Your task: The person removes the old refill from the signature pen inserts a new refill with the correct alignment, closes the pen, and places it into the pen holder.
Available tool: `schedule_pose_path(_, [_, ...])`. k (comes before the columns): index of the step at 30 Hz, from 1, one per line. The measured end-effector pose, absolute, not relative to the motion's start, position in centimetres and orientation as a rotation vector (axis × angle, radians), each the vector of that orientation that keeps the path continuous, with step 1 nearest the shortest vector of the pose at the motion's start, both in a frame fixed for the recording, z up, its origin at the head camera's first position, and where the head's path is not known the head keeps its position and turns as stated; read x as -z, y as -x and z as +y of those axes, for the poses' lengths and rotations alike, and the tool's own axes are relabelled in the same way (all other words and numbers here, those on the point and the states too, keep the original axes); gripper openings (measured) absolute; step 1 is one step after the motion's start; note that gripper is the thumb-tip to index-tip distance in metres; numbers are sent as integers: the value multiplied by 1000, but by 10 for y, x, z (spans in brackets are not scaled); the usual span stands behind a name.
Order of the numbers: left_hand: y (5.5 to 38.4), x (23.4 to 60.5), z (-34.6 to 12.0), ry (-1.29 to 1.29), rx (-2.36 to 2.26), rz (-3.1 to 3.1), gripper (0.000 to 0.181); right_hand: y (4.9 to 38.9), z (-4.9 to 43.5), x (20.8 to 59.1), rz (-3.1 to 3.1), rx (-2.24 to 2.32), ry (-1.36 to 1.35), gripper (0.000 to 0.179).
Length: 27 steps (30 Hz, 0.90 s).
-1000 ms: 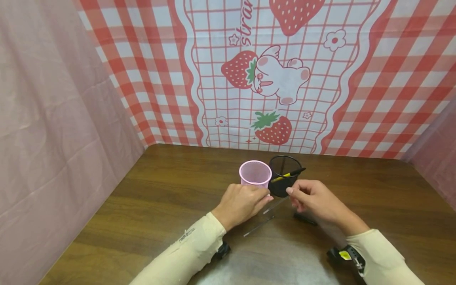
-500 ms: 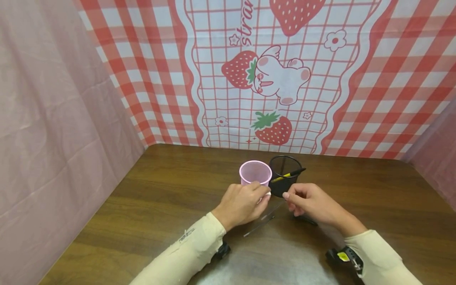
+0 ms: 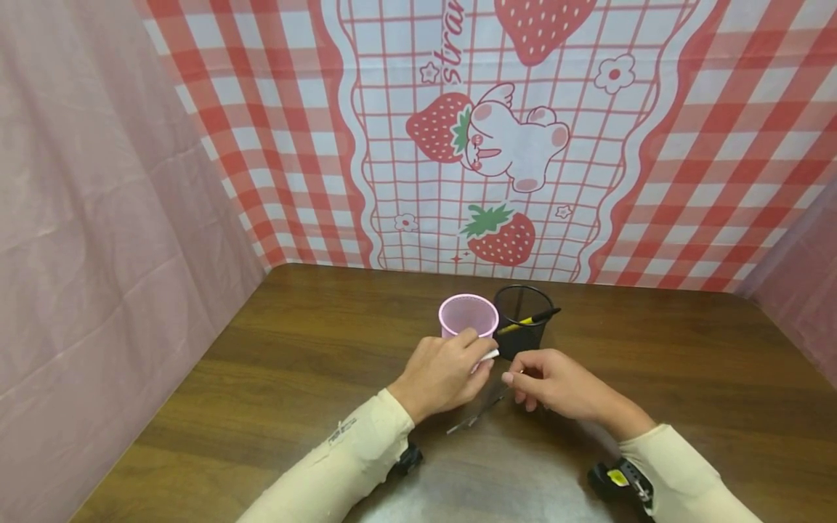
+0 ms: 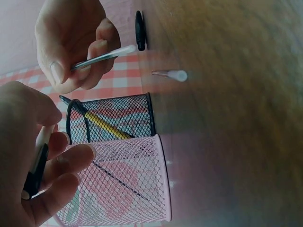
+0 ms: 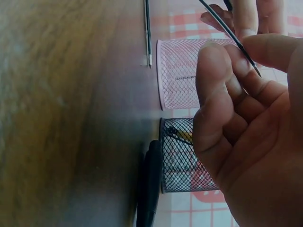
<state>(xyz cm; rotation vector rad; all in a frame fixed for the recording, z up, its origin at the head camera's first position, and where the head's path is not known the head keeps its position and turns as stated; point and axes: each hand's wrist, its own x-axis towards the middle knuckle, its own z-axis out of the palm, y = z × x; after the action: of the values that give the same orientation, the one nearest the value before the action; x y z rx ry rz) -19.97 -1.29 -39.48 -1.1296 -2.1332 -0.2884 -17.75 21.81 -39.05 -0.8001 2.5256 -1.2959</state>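
Observation:
Near the pink mesh pen cup (image 3: 442,325), my left hand (image 3: 445,370) grips a slim white-and-black pen (image 4: 37,170); its white end shows past the fingers. My right hand (image 3: 556,381) pinches a thin, clear pen refill (image 4: 105,57) with a dark tip between thumb and fingers, its pale end slanting down to the left. A second refill (image 3: 463,426) lies on the table just under it; the two overlap in the head view. On the table by the right hand lies a black pen-like piece (image 5: 150,184), hidden behind that hand in the head view.
Beside the pink cup stands a black mesh pen cup (image 3: 531,340) with a yellow-and-black pen (image 3: 536,318) leaning in it. Both cups are on the brown wooden table (image 3: 314,349). Behind hangs a red-and-white checked cloth (image 3: 301,160), with a pink curtain (image 3: 118,218) at left.
The right hand has moved left and toward the person, bringing its refill over the one on the table. The left hand stays in place, its fingers shifting so more of the white end shows.

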Motion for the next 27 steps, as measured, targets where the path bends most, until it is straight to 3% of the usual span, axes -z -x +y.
schedule_pose_path(17, [200,395,-14,1162,270,-2147,17,175,215,393,2511,1216,830,21])
schedule_pose_path(27, [200,394,-14,1172,291,-2134,15,173,215,394,2505,1193,887,8])
